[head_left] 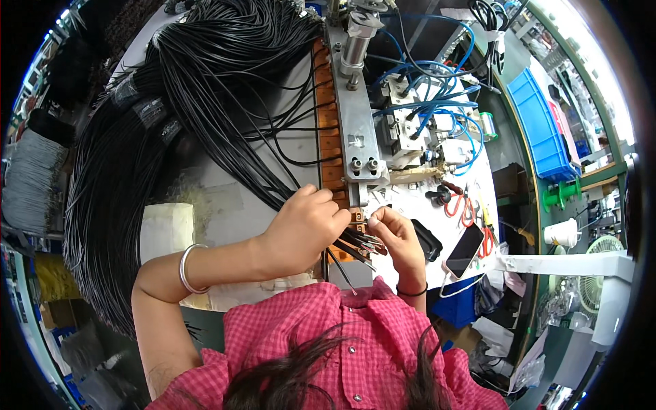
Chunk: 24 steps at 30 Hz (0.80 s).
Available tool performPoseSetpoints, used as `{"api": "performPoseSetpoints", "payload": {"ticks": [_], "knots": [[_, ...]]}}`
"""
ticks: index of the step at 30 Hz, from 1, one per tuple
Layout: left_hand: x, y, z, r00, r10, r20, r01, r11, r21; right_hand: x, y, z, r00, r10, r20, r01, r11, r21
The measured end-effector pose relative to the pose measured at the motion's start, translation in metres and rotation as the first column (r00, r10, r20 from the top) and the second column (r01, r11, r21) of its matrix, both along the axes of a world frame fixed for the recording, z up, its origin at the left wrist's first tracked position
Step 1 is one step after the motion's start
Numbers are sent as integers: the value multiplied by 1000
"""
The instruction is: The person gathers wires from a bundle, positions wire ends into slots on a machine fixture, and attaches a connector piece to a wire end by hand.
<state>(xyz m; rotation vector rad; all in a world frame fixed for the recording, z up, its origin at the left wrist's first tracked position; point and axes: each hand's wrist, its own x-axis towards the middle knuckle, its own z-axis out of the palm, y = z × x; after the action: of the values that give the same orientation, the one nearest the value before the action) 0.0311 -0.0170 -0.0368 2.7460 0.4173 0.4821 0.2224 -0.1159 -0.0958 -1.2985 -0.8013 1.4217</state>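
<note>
Left fingers (331, 207) obscure cables (229, 145); a phone (465, 250) lies near probable scissors (468, 221).

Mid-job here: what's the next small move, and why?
Probably use the right hand to part one cable end from the bunched cables and bring it to the orange strip. The left hand appears closed on the bunch, its loose ends fan out near the right hand, and other cables already run to the strip farther up.
</note>
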Motion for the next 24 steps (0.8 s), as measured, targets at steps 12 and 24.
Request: {"api": "performPoseSetpoints", "payload": {"ticks": [12,24], "knots": [[2,-5,1,998,10,55,-10,1000,4,-18,-8,20,988,-154,25,146,971,189],[2,-3,5,990,49,130,-41,997,-68,-18,-9,21,971,-237,-44,241,961,133]]}}
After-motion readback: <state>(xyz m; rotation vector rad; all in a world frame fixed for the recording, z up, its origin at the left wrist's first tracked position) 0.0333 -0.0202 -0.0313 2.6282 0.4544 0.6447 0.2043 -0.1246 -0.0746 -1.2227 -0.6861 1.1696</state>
